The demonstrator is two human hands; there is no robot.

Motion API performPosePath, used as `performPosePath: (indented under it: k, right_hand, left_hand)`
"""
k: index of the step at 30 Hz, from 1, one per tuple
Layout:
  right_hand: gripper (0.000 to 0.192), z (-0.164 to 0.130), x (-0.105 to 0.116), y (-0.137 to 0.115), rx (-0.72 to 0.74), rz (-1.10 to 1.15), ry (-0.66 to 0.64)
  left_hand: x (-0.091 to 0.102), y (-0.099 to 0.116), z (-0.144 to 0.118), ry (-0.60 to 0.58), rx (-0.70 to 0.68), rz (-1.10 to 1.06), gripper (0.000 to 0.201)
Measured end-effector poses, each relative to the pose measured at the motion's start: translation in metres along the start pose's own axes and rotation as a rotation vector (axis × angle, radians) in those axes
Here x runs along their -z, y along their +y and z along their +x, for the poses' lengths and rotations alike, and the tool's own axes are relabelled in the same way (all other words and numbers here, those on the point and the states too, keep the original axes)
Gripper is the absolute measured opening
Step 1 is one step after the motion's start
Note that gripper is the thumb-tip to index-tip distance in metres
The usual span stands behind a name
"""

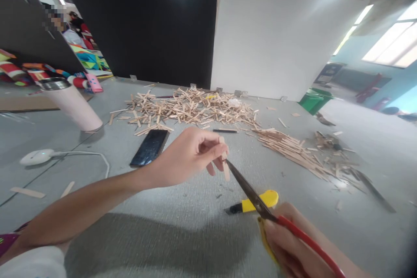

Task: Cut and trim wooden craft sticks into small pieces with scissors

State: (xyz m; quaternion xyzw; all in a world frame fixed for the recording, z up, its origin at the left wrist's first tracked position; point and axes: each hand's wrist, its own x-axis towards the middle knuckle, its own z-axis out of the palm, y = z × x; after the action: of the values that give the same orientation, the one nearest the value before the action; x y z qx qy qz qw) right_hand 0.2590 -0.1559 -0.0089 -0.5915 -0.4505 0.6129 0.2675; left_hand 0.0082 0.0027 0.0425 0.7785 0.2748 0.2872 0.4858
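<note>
Your left hand [185, 156] pinches a short wooden stick [225, 168] between thumb and fingertips, the other fingers [211, 167] curled loosely beneath, holding it above the grey counter [163, 226]. Your right hand [289, 243] is clenched around the red-handled scissors [260, 206], whose blade tips meet the stick. A yellow utility knife [254, 203] lies on the counter just under the blades.

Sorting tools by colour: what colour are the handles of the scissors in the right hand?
Red and yellow on the scissors, seen in the head view.
</note>
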Motion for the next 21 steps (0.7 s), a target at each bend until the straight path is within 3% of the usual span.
performPosePath:
  k: [4,8,15,21]
  right_hand:
    - [0.068,0.008,0.002,0.009,0.033,0.039,0.050]
    - [0.066,0.024,0.000,0.008,0.095,0.003,0.140]
    - [0.062,0.043,-0.010,-0.027,0.248,-0.011,0.180]
    - [0.055,0.045,-0.013,-0.046,0.225,-0.023,0.155]
  left_hand:
    - [0.001,-0.001,0.002,-0.021,0.036,-0.140,0.031]
    - [-0.004,0.000,0.001,-0.028,0.069,-0.278,0.026]
    - [-0.018,-0.002,-0.002,-0.034,0.116,-0.407,0.018]
    - [-0.027,-0.008,0.000,-0.027,0.123,-0.383,0.015]
